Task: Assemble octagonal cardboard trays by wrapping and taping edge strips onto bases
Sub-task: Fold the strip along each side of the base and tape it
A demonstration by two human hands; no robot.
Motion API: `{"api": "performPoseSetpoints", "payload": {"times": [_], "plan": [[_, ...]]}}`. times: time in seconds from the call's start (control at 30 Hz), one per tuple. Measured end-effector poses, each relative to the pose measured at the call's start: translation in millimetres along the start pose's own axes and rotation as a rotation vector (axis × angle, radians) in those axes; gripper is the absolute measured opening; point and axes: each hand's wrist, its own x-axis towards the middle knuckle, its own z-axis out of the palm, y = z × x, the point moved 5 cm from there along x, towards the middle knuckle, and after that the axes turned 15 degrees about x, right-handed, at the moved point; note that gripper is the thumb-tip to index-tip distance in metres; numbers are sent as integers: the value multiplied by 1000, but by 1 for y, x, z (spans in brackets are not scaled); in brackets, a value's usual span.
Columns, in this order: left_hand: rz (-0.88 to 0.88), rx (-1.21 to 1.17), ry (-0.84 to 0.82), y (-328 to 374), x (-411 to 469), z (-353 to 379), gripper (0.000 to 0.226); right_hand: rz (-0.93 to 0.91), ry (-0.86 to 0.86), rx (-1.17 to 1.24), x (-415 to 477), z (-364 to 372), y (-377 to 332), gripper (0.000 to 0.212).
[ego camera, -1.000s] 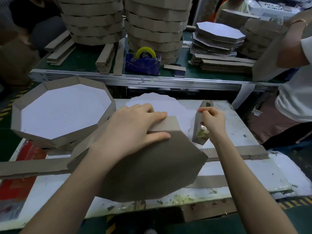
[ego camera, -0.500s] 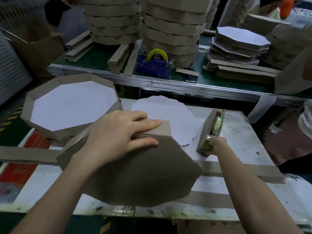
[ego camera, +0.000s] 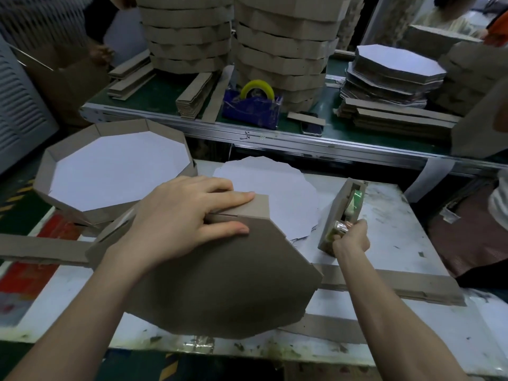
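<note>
Right hand (ego camera: 350, 239) lower along dispenser (ego camera: 341, 207) edge

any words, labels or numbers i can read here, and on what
None can be read.
Dark marks on the metal rail: too small to read.
Print on the blue tape dispenser: blurred.
Green tape roll in the cardboard holder: no legible label.
</note>
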Motion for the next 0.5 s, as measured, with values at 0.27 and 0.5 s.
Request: {"api": "performPoseSetpoints", "payload": {"times": [0.27,0.5], "plan": [[-1,2,-10,0,0,1,58,-106,-169,-155,11,-48,34,9],[0,22,-18,0,0,0,59,-224,-220,-355,23,-59,23,16]]}}
